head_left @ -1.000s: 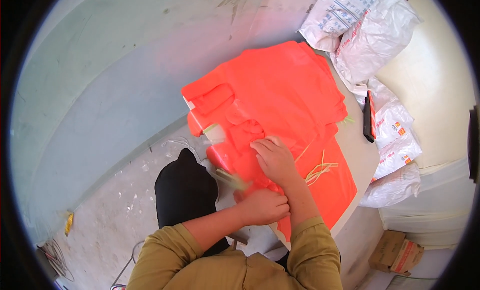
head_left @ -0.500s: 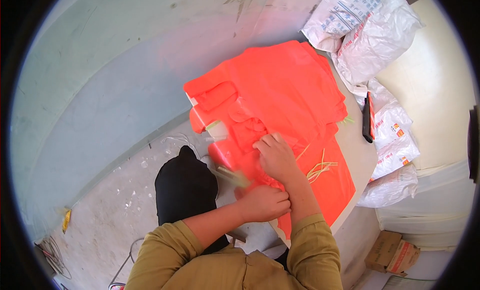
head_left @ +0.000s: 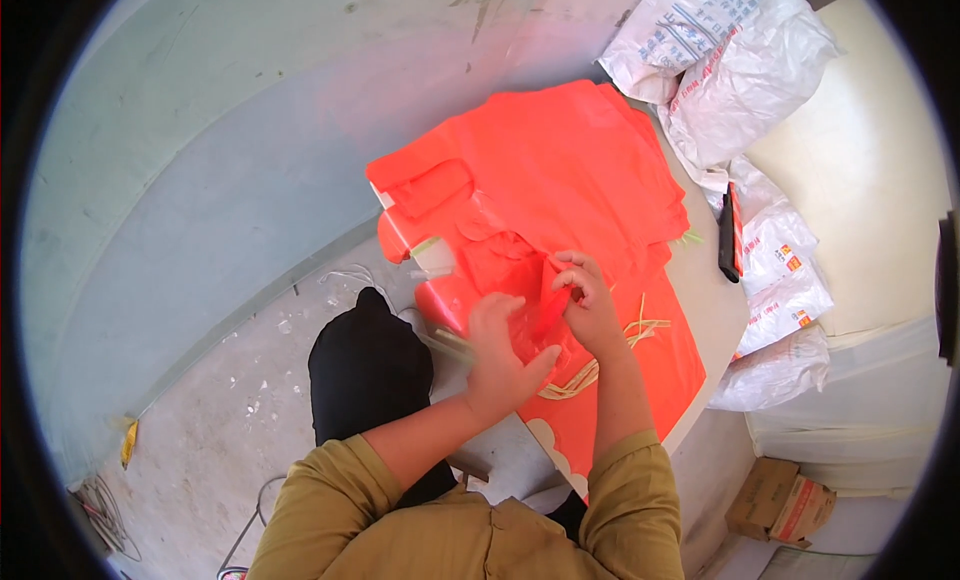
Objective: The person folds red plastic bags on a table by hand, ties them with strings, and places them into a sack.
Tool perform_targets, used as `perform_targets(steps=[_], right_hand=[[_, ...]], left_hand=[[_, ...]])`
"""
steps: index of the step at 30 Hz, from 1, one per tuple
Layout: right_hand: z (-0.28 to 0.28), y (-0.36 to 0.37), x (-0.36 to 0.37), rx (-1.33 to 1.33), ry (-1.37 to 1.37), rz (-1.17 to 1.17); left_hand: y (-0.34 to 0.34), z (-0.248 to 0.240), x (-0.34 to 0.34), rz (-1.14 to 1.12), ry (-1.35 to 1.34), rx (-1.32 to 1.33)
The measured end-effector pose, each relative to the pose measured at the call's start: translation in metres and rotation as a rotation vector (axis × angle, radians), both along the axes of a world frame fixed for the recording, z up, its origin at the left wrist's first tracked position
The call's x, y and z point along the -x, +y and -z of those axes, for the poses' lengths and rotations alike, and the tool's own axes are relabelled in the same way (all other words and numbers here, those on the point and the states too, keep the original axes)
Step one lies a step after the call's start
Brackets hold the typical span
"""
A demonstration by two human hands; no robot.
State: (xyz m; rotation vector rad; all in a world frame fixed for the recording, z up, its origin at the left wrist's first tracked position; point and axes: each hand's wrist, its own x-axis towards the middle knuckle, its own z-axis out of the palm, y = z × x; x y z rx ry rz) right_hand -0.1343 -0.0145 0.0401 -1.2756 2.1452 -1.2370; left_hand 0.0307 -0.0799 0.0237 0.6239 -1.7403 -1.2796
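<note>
My right hand (head_left: pixel 592 308) pinches a raised fold of a thin orange-red plastic sheet (head_left: pixel 550 308), possibly a bag, at the near side of a stack. Just left of it, my left hand (head_left: pixel 498 365) is spread, thumb and fingers apart, beside the same plastic; whether it touches is hard to tell. The large stack of orange-red plastic sheets (head_left: pixel 570 170) covers much of the table beyond my hands. Thin pale-yellow strips (head_left: pixel 643 328) lie on the plastic to the right, some passing under my right wrist. Left of the stack a pale green and clear piece (head_left: pixel 433 260) shows.
A light table top (head_left: pixel 722 315) shows along the right edge, with a black and orange object (head_left: pixel 732 235) on it. White woven sacks (head_left: pixel 755 85) lie beyond. A cardboard box (head_left: pixel 775 500) sits at the lower right. My black-clad knee (head_left: pixel 368 380) is at left.
My left hand has opened and risen from beside my right wrist toward the plastic. My right hand has shifted slightly right, lifting a fold. More yellow strips show beneath my right wrist.
</note>
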Motion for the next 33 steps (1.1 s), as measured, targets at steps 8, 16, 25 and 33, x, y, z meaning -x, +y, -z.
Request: perform_targets(steps=[8, 16, 25, 33], right_hand=[[-0.019, -0.004, -0.023, -0.093, 0.042, 0.018], [-0.002, 0.019, -0.038, -0.204, 0.549, -0.056], [0.023, 0.029, 0.006, -0.211, 0.066, 0.501], [-0.070, -0.001, 0.003, 0.422, -0.458, 0.564]], left_hand=[[0.003, 0.032, 0.014, 0.275, -0.059, -0.485], [0.000, 0.027, 0.009, 0.266, 0.170, -0.791], [0.000, 0.002, 0.008, 0.383, 0.318, -0.823], [-0.004, 0.012, 0.009, 0.540, 0.169, -1.158]])
